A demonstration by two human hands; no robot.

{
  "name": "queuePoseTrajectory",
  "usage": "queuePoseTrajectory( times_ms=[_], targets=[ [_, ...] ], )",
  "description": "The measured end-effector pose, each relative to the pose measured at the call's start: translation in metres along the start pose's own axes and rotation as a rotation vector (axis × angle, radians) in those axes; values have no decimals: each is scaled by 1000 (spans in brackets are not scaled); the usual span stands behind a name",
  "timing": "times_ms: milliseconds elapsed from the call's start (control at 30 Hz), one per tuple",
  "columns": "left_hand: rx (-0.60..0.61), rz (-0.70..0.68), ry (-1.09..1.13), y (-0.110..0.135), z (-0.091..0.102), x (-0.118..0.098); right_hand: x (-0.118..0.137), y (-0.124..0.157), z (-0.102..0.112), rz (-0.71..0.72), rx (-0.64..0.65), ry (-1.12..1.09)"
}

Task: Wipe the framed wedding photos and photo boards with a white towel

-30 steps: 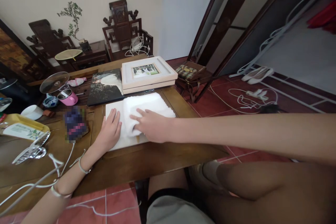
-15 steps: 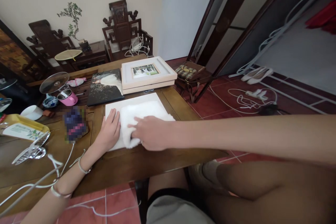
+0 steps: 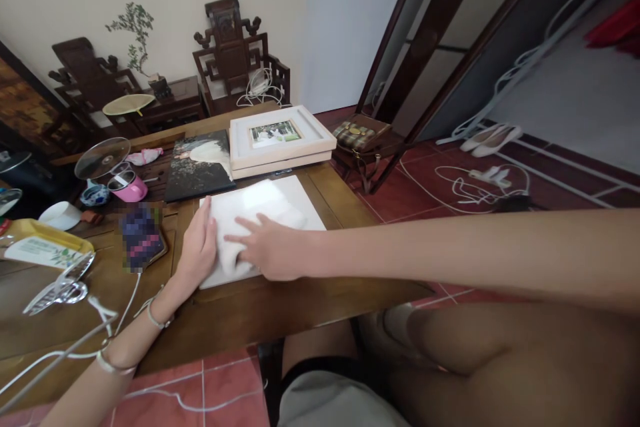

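Note:
A flat white board or frame back lies on the wooden table in front of me. A white cloth is spread over it. My right hand presses flat on the cloth, fingers stretched toward the left. My left hand rests at the board's left edge, fingers extended along it and touching the cloth. Behind the board sit two stacked white picture frames with a photo, and a dark photo print beside them.
On the left of the table stand a pink mug, a glass lid, a yellow tray, a blurred dark object and white cables. Carved chairs line the wall. Shoes and cords lie on the red tiles.
My right hand has slid the cloth leftward and toward me across the board. My left hand shifted slightly left to the board's edge.

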State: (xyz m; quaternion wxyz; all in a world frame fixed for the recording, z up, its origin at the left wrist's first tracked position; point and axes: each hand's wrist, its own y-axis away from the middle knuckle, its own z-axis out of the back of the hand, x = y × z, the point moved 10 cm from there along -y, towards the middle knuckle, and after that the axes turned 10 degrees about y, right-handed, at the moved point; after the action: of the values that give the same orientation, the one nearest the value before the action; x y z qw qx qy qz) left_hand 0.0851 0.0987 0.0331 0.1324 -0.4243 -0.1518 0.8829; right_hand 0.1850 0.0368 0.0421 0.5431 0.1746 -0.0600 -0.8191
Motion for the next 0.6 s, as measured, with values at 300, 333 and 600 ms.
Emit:
queuePoseTrajectory(
  times_ms=[300, 333, 600],
  targets=[
    [7, 23, 37, 0, 4, -12, 26, 25, 23, 119, 149, -228],
    [12, 23, 31, 0, 4, -9, 16, 22, 21, 77, 156, -239],
    [69, -48, -9, -3, -2, -3, -69, -4, 10, -131, 74, -281]
  ],
)
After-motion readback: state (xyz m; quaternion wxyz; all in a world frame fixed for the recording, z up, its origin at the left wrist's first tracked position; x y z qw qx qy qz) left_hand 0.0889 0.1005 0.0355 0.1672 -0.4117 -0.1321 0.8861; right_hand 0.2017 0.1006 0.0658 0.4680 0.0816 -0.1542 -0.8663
